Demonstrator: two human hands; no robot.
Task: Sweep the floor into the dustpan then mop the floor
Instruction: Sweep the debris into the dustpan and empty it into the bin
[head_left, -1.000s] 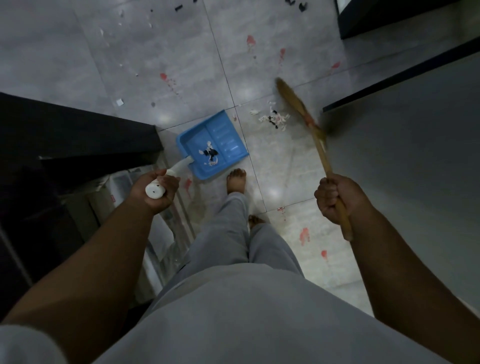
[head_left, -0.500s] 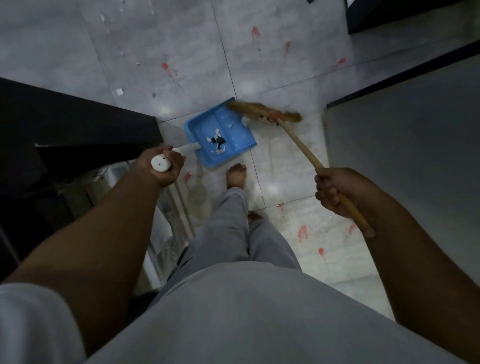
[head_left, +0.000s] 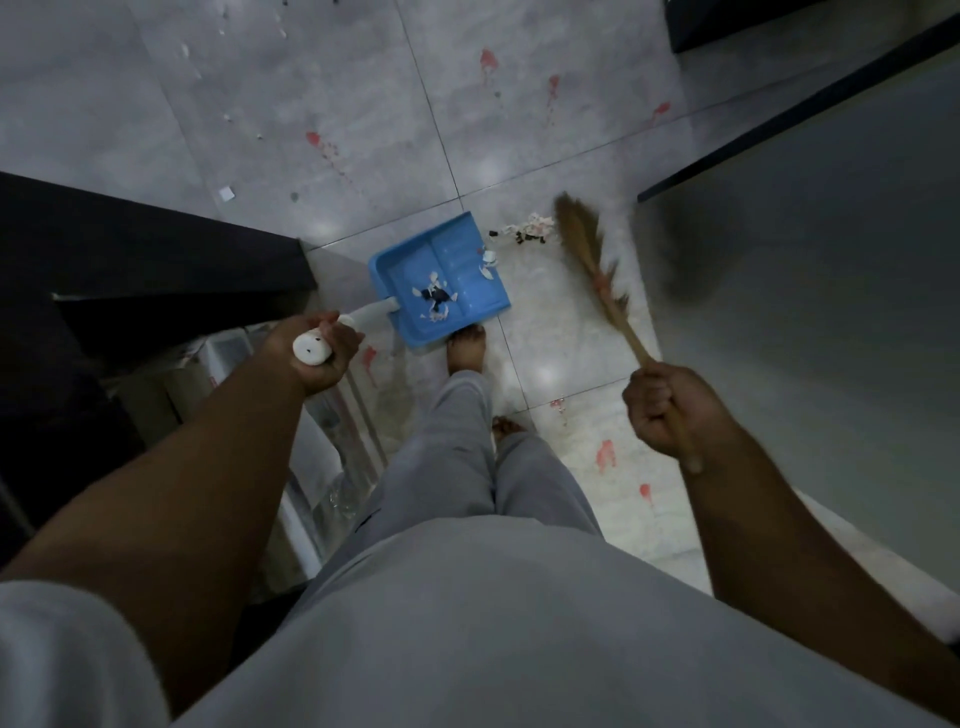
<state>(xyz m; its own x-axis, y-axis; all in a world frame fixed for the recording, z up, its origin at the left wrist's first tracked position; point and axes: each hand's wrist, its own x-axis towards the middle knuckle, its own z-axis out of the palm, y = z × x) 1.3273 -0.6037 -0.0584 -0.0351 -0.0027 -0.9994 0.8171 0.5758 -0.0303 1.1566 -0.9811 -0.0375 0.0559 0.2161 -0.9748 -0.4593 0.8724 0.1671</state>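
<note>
A blue dustpan (head_left: 457, 260) rests on the grey tiled floor (head_left: 322, 93) ahead of my bare foot (head_left: 466, 347), with white and black scraps inside it. My left hand (head_left: 317, 353) is shut on the dustpan's white handle. My right hand (head_left: 667, 408) grips the wooden handle of a straw broom (head_left: 584, 239), whose blurred bristles sit just right of a small pile of white and black debris (head_left: 524, 233) beside the pan's open edge. A few scraps lie at the pan's lip.
Red stains (head_left: 488, 58) and small white bits (head_left: 226, 193) dot the tiles farther off. A dark cabinet (head_left: 130, 260) stands at the left, a grey wall or door (head_left: 831, 312) with a black edge at the right, and cluttered shelves (head_left: 322, 457) by my left leg.
The broom head has swung back from the dustpan's edge to the right of the debris pile. The dustpan and my left hand have barely shifted.
</note>
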